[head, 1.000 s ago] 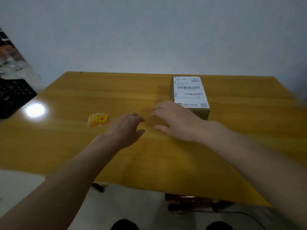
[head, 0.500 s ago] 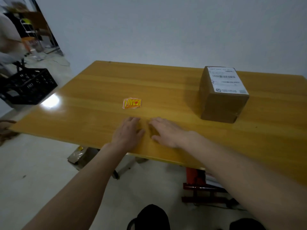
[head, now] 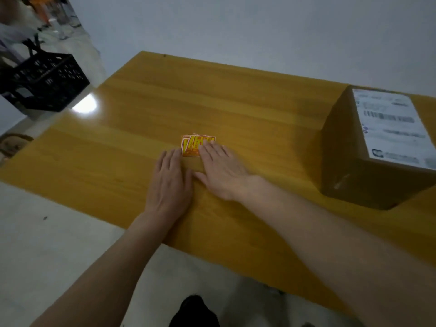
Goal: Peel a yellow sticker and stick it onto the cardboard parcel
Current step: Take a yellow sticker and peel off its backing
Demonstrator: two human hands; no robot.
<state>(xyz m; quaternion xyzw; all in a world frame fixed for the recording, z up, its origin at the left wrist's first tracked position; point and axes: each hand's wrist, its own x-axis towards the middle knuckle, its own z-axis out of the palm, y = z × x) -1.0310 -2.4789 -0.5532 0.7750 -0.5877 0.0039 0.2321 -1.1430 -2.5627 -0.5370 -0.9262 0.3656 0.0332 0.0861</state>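
Observation:
A small fanned stack of yellow stickers (head: 192,143) with red print lies flat on the wooden table (head: 132,128). My right hand (head: 221,169) lies palm down with its fingertips resting on the stack's right edge, covering part of it. My left hand (head: 168,182) is flat on the table just below and left of the stickers, fingers together, touching nothing else. The cardboard parcel (head: 368,159) stands at the right, with a white shipping label (head: 394,126) on its top face.
A black plastic crate (head: 44,83) stands on the floor off the table's left end. A bright light reflection marks the table's left corner. The near table edge runs diagonally under my forearms. A grey wall lies behind.
The view has swung left and closer. Both hands moved forward to the sticker stack, and my right fingertips now rest on it. The parcel has not moved.

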